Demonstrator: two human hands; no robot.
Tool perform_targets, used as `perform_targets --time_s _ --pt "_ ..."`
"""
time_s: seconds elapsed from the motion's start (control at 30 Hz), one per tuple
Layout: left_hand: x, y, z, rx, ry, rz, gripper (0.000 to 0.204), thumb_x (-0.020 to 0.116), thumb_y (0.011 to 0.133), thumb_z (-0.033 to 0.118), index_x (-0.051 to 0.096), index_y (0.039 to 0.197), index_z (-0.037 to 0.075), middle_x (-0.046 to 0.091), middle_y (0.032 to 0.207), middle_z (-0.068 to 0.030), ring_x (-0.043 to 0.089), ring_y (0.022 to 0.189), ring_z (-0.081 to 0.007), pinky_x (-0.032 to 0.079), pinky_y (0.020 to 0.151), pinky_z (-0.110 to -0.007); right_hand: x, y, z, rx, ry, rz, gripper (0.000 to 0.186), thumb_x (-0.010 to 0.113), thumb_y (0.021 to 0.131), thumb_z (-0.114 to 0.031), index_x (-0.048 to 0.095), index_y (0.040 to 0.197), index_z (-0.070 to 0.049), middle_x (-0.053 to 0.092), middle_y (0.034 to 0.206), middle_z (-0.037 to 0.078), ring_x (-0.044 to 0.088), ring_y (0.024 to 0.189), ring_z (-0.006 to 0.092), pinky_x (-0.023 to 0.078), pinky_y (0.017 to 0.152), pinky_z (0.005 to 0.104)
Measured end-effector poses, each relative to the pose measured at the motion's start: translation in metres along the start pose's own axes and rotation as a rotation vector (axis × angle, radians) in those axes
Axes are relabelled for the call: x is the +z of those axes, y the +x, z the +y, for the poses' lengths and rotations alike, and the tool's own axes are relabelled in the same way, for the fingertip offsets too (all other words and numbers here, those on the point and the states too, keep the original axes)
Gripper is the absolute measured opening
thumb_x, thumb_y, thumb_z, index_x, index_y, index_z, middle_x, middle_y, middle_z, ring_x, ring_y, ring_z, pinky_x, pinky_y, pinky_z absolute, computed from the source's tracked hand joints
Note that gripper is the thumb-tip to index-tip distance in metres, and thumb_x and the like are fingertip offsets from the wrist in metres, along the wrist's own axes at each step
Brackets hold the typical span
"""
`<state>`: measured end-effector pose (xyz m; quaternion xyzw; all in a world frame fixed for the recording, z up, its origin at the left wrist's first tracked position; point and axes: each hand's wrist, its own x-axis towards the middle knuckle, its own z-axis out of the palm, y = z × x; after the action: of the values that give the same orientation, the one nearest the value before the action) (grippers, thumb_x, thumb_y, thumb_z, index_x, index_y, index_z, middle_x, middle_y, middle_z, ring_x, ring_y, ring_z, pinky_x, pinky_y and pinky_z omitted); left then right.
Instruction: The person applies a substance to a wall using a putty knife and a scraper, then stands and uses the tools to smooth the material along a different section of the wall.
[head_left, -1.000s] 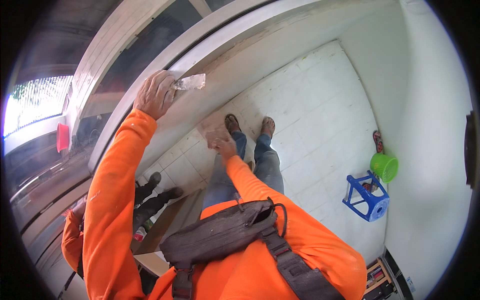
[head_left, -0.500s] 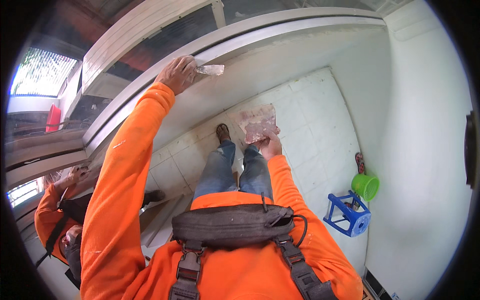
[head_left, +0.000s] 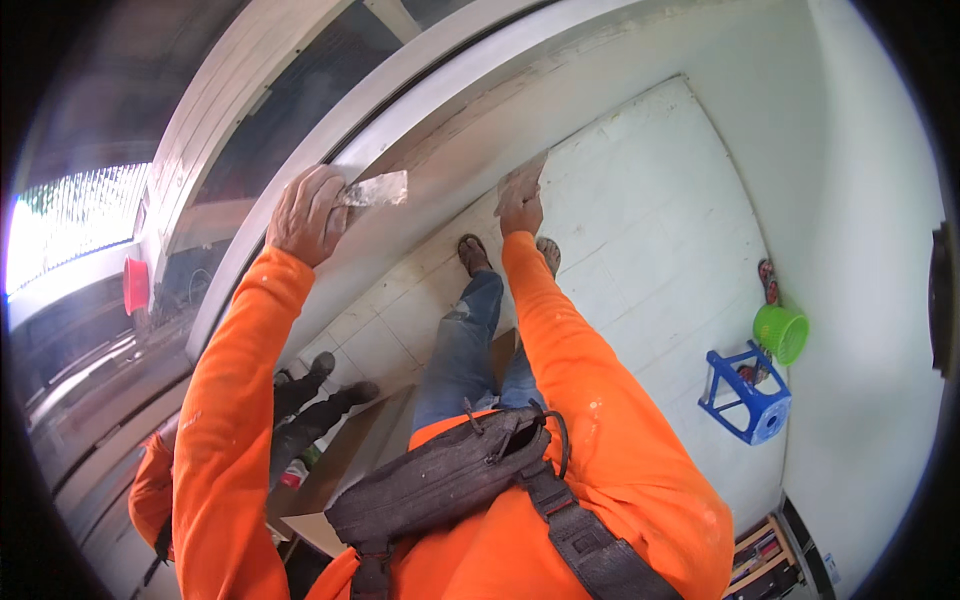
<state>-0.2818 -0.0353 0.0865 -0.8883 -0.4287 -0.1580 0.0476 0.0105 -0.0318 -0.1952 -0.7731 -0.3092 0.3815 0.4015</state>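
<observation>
My left hand (head_left: 308, 215) is closed around a putty knife (head_left: 378, 189). Its flat blade, smeared with whitish filler, points right, close to the wall just below the pale window frame (head_left: 318, 190). My right hand (head_left: 520, 212) is stretched forward near the lower wall, its fingers wrapped round the near end of a flat brownish-pink plate (head_left: 524, 176). The plate now shows narrow and tilted, so the filler on it is hard to make out.
A blue plastic stool (head_left: 748, 398) and a green bucket (head_left: 781, 334) stand at the right by the white wall (head_left: 870, 300). Another person in an orange sleeve (head_left: 152, 490) is at lower left. A brown panel (head_left: 345, 450) lies beside my legs. Pale tiles (head_left: 640, 230) cover the floor.
My view has turned. In the picture, my left hand with the putty knife has shifted down and left. My right hand has reached farther forward, and the plate has tipped, showing less of its face.
</observation>
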Motion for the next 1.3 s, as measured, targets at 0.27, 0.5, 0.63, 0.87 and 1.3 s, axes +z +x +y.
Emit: perform_targets --time_s 0.27,0.5,0.63,0.87,1.3 --pt "-0.012 -0.023 -0.008 -0.048 0.065 -0.045 0.045 0.067 0.081 0.014 0.054 0.123 0.004 0.057 0.123 -0.0175 0.056 0.115 -0.0371 0.046 0.098 -0.046 0.042 -0.075 -0.106 0.020 -0.039 -0.282 0.057 0.049 0.094 -0.020 0.038 0.147 -0.005 0.061 0.118 0.030 0.059 0.110 0.0451 0.048 0.093 0.0475" --pt "-0.014 -0.003 -0.001 -0.002 0.064 -0.028 0.042 0.064 0.083 0.012 0.052 0.122 0.003 0.057 0.123 -0.0184 0.056 0.114 -0.0382 0.045 0.099 -0.047 -0.007 -0.123 -0.015 0.030 -0.168 -0.547 0.047 0.050 0.095 -0.027 0.050 0.136 -0.003 0.061 0.118 0.028 0.059 0.109 0.0432 0.047 0.091 0.0482" --pt "-0.022 -0.010 0.000 -0.018 0.073 -0.044 0.041 0.064 0.084 0.013 0.052 0.122 0.003 0.057 0.123 -0.0186 0.056 0.113 -0.0384 0.045 0.099 -0.047 -0.047 -0.012 -0.035 -0.112 -0.077 -0.095 0.047 0.048 0.096 -0.017 0.046 0.143 -0.009 0.063 0.119 0.026 0.061 0.106 0.0434 0.048 0.091 0.0492" --pt "-0.006 -0.008 -0.005 -0.049 -0.012 -0.121 0.039 0.062 0.087 0.016 0.052 0.122 0.002 0.058 0.121 -0.0192 0.056 0.113 -0.0381 0.045 0.098 -0.047 -0.013 0.056 -0.047 -0.200 -0.006 0.043 0.052 0.050 0.095 -0.015 0.043 0.146 -0.019 0.064 0.117 0.022 0.062 0.105 0.0418 0.048 0.093 0.0486" --pt "-0.018 -0.016 -0.007 -0.015 0.031 -0.054 0.041 0.063 0.085 0.014 0.052 0.123 0.002 0.057 0.121 -0.0198 0.057 0.113 -0.0377 0.046 0.098 -0.047 0.001 -0.091 -0.034 0.156 0.064 -0.203 0.041 0.050 0.097 -0.022 0.050 0.137 -0.012 0.063 0.119 0.026 0.060 0.108 0.0433 0.047 0.090 0.0465"
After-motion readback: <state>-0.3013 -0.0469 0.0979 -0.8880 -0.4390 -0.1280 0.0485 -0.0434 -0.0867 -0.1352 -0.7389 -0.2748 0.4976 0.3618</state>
